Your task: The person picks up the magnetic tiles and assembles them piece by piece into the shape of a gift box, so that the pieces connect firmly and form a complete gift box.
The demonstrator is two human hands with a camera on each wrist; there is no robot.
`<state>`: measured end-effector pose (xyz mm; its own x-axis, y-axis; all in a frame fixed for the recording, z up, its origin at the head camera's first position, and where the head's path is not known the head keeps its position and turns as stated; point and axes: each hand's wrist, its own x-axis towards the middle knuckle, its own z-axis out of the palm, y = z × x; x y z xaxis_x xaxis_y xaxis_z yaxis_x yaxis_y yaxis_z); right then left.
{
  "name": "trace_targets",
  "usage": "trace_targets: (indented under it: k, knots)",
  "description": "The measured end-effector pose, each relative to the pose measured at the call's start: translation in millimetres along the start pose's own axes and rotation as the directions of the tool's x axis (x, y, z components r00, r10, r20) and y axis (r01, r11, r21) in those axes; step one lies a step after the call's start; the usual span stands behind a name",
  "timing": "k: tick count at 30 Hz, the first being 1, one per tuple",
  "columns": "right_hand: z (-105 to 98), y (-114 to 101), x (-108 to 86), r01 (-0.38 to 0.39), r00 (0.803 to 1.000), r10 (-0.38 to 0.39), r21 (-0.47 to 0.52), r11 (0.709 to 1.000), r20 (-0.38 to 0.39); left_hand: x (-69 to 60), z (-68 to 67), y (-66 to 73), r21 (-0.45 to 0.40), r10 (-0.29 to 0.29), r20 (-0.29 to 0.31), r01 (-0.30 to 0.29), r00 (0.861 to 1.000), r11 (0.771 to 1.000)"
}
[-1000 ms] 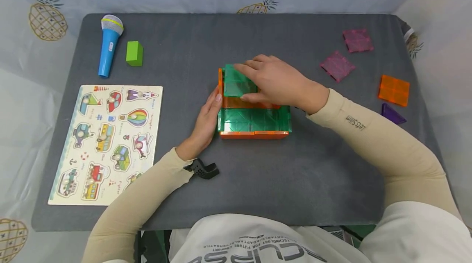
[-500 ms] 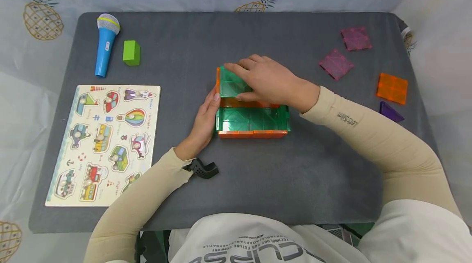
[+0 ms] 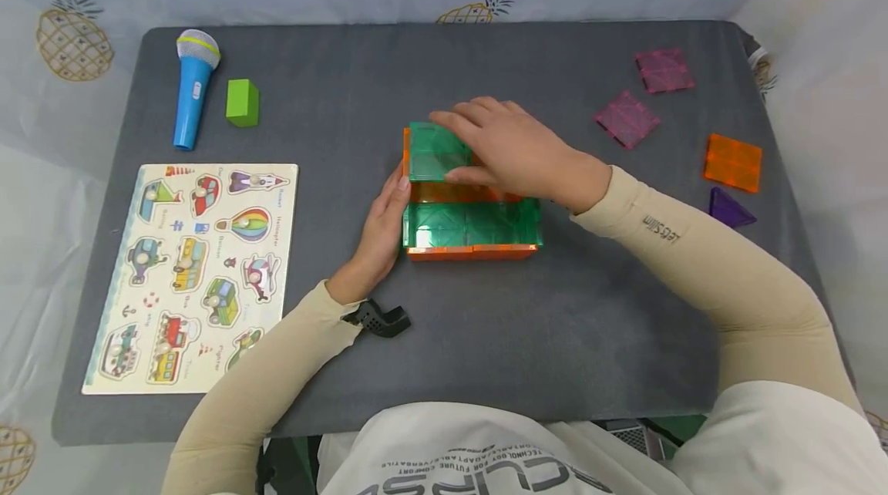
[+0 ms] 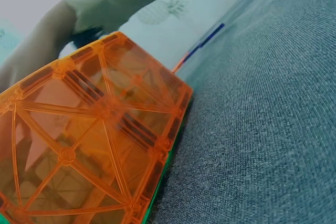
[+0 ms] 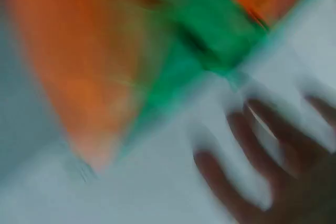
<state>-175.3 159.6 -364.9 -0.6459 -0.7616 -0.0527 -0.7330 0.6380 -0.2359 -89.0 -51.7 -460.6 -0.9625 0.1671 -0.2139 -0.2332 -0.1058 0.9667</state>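
Note:
A box-like build of see-through tiles has green panels (image 3: 472,225) on top and orange walls (image 3: 472,253); its orange side (image 4: 100,124) fills the left of the left wrist view. My left hand (image 3: 378,237) rests along the build's left side, its fingers mostly straight. A green square tile (image 3: 435,152) lies over the rear left part. My right hand (image 3: 523,148) arches over the rear right, with index finger and thumb at the tile's top and lower right edges. In the blurred right wrist view, the fingers of my right hand (image 5: 273,156) are spread near the build.
At the left are a picture board (image 3: 194,279), a blue toy microphone (image 3: 190,98) and a green block (image 3: 243,102). At the right lie two pink tiles (image 3: 627,119) (image 3: 664,69), an orange tile (image 3: 732,163) and a purple triangle (image 3: 730,208).
The green square tile has shifted slightly left relative to the build, with my right hand over it. My left hand stays against the side. The whole head view has drifted a little.

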Motion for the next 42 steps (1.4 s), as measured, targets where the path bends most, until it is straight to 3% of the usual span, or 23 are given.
trace_targets:
  k: [3,5,8,11,15,17,18,20,25,28,32,33,35,37,42]
  knots:
    - [-6.6,22.6,-21.7,-0.078,0.996,0.078,-0.005,0.997,-0.046,-2.1,-1.8,-0.9,0.004,-0.005,-0.021,0.005,1.000,1.000]
    - [-11.0,46.8,-43.0,-0.169,0.985,0.169,-0.008,0.986,-0.038,-3.2,-3.7,-1.1,0.023,-0.002,-0.029,0.003,1.000,1.000]
    - [-14.2,95.4,-84.4,-0.338,0.940,0.338,0.001,0.941,0.045,-4.0,-5.8,-0.4,0.053,0.001,-0.030,0.000,1.000,0.999]
    - [-13.3,149.3,-134.3,-0.500,0.853,0.487,0.029,0.865,0.187,-4.5,-6.6,1.3,0.071,0.002,-0.028,0.000,1.000,0.997]
    - [-8.0,205.2,-195.0,-0.676,0.693,0.608,0.058,0.734,0.388,-5.3,-6.1,3.1,0.068,-0.010,-0.036,0.012,0.999,0.998]
    - [-4.1,221.4,-216.8,-0.724,0.636,0.627,0.067,0.687,0.449,-5.4,-5.7,3.2,0.056,-0.012,-0.036,0.014,0.999,0.998]
    - [-1.3,226.9,-225.0,-0.738,0.622,0.636,0.071,0.671,0.457,-5.3,-5.6,3.2,0.054,-0.012,-0.036,0.014,0.999,0.998]
    - [4.4,233.1,-237.1,-0.737,0.632,0.645,0.076,0.671,0.429,-4.5,-5.5,2.8,0.051,-0.014,-0.039,0.016,0.999,0.999]
    - [24.1,229.3,-251.9,-0.710,0.691,0.670,0.079,0.700,0.271,-2.6,-6.0,0.5,0.056,-0.013,-0.016,0.013,1.000,0.998]
    - [32.6,222.7,-259.1,-0.725,0.679,0.703,0.044,0.687,0.210,-0.5,-5.3,0.0,0.073,-0.013,0.009,0.013,1.000,0.997]
    - [31.5,215.2,-259.5,-0.771,0.627,0.765,-0.019,0.636,0.149,2.8,-3.5,0.3,0.091,-0.006,0.017,0.004,1.000,0.996]
    - [28.9,212.7,-256.1,-0.777,0.621,0.773,-0.027,0.628,0.129,3.3,-3.0,0.5,0.090,-0.004,0.015,0.002,1.000,0.996]
    - [21.0,205.2,-244.4,-0.776,0.627,0.775,-0.020,0.630,0.077,3.6,-2.3,0.8,0.085,0.007,0.012,-0.008,1.000,0.996]
    - [9.9,194.0,-226.8,-0.752,0.659,0.752,0.017,0.659,0.017,3.5,-1.9,1.2,0.087,0.011,0.007,-0.012,1.000,0.996]
    - [-15.5,151.5,-168.0,-0.600,0.785,0.611,0.123,0.790,-0.101,2.9,-2.7,0.8,0.087,0.003,-0.012,-0.002,1.000,0.996]
